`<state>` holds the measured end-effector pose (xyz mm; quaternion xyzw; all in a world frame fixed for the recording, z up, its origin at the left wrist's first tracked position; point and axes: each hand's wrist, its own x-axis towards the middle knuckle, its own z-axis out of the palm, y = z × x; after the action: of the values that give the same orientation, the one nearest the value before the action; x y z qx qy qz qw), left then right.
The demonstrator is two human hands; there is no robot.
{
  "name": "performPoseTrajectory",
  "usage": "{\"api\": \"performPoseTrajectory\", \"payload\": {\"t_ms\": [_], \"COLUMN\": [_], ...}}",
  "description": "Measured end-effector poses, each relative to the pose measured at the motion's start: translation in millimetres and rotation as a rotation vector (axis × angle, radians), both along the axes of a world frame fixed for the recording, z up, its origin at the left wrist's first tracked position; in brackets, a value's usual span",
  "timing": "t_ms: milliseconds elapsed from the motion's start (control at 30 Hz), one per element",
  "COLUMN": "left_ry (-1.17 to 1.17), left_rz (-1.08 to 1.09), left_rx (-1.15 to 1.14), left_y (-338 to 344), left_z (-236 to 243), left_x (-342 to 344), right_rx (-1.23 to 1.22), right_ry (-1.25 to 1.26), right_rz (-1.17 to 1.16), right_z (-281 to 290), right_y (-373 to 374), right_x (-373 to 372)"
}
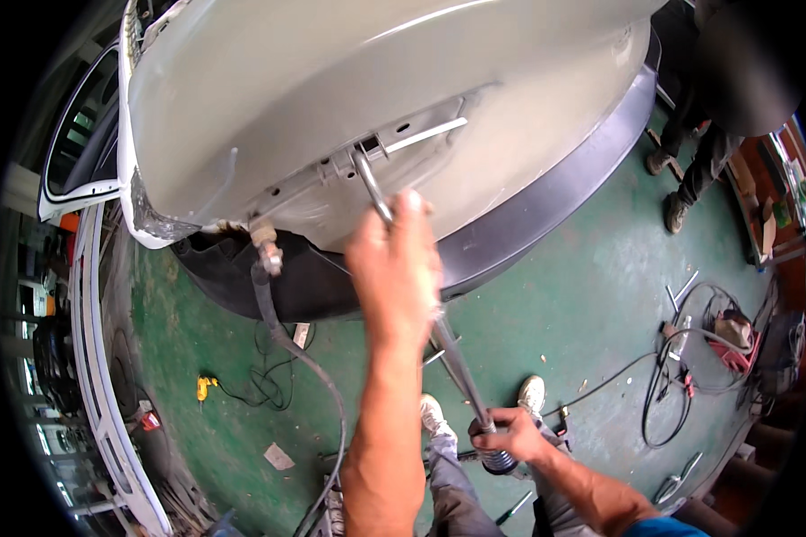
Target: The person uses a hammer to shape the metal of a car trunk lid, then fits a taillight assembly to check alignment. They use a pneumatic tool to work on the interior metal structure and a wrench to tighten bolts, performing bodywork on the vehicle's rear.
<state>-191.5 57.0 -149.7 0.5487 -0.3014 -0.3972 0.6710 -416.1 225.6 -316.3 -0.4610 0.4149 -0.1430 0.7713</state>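
A long steel bar (pixel 457 358) runs from the car panel (pixel 287 98) down toward my legs. Its bent upper end meets a rectangular slot in the bare, greyish panel; how deep it sits is hidden. My left hand (pixel 394 268) is wrapped around the bar just below the bend. Lower down, my right hand (pixel 510 436) closes around the same bar, by a dark ribbed, coil-like part (pixel 498 461) at its lower end. A metal clamp (pixel 265 243) with a thick cable (pixel 309 358) is fixed to the panel's lower edge, left of my left hand.
Below the panel curves a black bumper (pixel 546 201). A yellow power tool (pixel 206 387) with a cord lies on the green floor (pixel 564 304). At right are coiled cables (pixel 663 403) and a red device (pixel 734 345). Another person (pixel 707 170) stands at upper right; an open car door (pixel 85 143) is left.
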Motion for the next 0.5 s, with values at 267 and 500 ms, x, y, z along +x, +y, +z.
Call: {"api": "performPoseTrajectory", "payload": {"t_ms": [267, 500], "left_ry": [-0.039, 0.004], "left_rz": [0.012, -0.045], "left_rx": [0.032, -0.029], "left_y": [1.3, 1.9], "left_z": [0.2, 9.1], "left_x": [-4.6, -8.6], "right_rx": [0.225, 0.158], "right_ry": [-0.041, -0.066], "right_rz": [0.067, 0.041], "right_z": [4.9, 0.8], "right_y": [-15.8, -26.6], "right_x": [-2.4, -1.6]}}
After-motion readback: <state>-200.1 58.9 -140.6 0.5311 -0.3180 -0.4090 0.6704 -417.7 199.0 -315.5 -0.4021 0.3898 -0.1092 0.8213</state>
